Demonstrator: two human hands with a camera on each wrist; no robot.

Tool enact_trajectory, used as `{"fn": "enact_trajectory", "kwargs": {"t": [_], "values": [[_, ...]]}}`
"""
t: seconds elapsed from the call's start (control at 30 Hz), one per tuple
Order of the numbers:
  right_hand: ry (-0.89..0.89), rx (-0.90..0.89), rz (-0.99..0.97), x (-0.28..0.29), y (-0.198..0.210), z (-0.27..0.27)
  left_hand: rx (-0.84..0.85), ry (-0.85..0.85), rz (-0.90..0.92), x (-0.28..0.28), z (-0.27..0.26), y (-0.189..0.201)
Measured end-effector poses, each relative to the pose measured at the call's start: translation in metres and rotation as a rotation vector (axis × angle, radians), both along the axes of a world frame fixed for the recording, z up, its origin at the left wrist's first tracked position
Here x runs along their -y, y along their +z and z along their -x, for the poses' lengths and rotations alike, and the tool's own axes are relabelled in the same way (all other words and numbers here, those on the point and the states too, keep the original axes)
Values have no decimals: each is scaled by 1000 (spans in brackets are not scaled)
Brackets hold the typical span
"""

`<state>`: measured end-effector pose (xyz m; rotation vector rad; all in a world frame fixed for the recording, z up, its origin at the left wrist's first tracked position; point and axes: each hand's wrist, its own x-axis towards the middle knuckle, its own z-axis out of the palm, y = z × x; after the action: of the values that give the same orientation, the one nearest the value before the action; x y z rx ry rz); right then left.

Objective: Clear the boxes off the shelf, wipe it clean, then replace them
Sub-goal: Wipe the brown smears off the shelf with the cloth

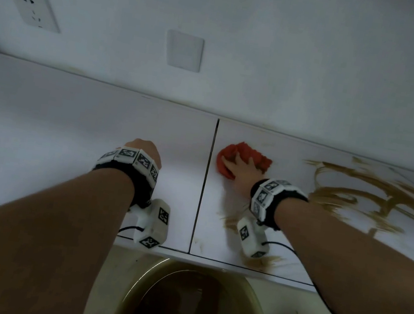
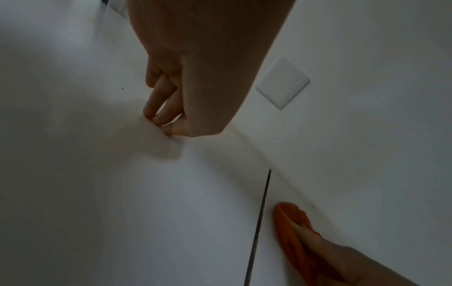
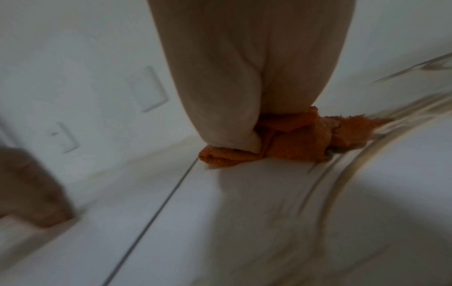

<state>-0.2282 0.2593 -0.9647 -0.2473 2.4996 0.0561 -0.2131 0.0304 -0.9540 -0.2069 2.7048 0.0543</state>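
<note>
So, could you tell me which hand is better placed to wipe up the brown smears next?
The right hand: it already presses the orange cloth beside the brown smears. The left hand rests cloth-free on the clean panel.

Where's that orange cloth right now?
In the head view the orange cloth lies on the white shelf, under the right hand, just right of the dark seam and left of the brown smears.

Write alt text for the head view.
The right hand presses an orange cloth onto a white shelf, beside brown smears at right. The left hand rests on the shelf's clean left panel; no boxes show.
</note>
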Motion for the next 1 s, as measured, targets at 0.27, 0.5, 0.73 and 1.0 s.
{"fn": "enact_trajectory", "kwargs": {"t": [0.27,0.5,0.73,1.0], "values": [[100,42,9,33,1,21,30,-19,-59,-10,5,-1],[-41,-14,-6,1,2,47,12,-85,-33,-22,13,-5],[-218,-111,22,-41,2,41,48,-99,-50,-16,8,-10],[-6,-38,85,7,-4,-11,-11,-88,-35,-5,-19,2]]}}
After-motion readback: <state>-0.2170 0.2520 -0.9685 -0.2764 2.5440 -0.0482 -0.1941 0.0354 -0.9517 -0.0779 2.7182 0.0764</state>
